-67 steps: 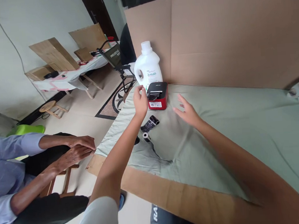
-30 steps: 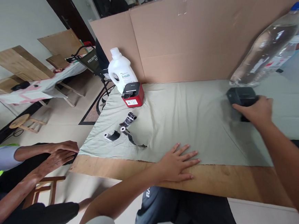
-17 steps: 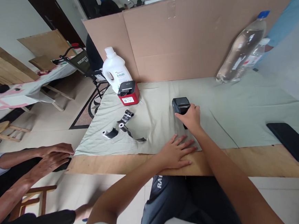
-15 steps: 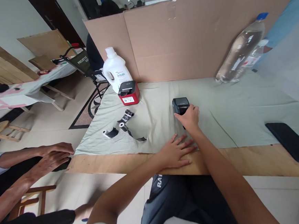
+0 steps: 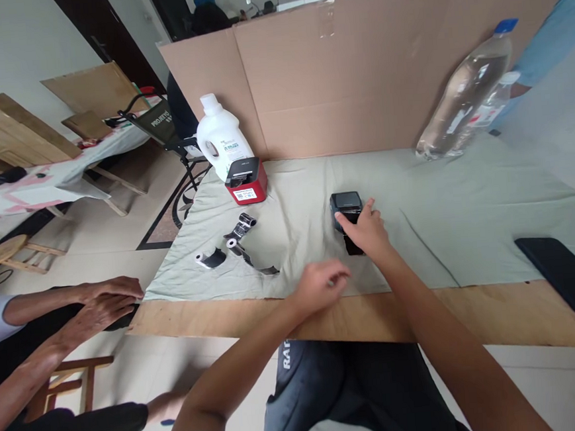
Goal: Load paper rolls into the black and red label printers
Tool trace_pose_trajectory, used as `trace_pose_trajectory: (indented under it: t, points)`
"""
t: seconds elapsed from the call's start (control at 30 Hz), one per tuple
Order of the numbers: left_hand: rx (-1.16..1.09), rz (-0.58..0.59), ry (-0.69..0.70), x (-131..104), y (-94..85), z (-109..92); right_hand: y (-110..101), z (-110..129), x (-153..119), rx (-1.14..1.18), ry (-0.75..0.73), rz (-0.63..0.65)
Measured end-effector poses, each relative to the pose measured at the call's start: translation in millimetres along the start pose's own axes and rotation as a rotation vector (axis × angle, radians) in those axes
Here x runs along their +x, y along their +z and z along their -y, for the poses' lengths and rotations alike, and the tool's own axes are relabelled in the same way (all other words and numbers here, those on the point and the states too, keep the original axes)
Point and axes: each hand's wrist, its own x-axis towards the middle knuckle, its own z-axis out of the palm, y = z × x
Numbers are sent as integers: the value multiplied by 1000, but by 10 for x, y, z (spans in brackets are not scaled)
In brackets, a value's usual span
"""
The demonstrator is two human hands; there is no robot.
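My right hand [image 5: 367,228] grips the right side and front of a small black device [image 5: 346,205] on the cloth. A short black strip [image 5: 353,245] sticks out at the device's near side. My left hand [image 5: 320,283], slightly blurred, is over the table's front edge with its fingers curled, and nothing shows in it. Left of the hands lie a black curled strip [image 5: 241,226], a paper roll with a dark strip [image 5: 212,258] and another roll with a long tail [image 5: 251,258].
A red and black box [image 5: 248,182] and a white jug [image 5: 222,135] stand at the back left. Large plastic bottle [image 5: 467,92] leans on the cardboard wall [image 5: 357,84]. A dark phone [image 5: 566,276] lies right. Another person's hands [image 5: 106,303] rest left of the table.
My left hand has risen from the table edge, shifted a little left and curled its fingers. The black strip at the device's near side now shows more.
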Motion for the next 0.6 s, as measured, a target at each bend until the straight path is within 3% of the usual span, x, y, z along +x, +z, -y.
trace_pose_trajectory:
  t: [0.1,0.17,0.27,0.33,0.6]
  points:
    - [-245,-470,-334,494,-192,108,-113,-158,151,58,-95,21]
    - [-269,-585,-471,915,-281,228,-129,-279,263,104,-195,-17]
    - [-278,-447,-697,1440,-323,434,-94,-425,367,155,-298,-77]
    - [-338,-325,-823,1636,-322,556,-62,-487,387,168,-309,-105]
    - [-432,-154,-890,1716,-426,734,-69,-506,387,33,-213,14]
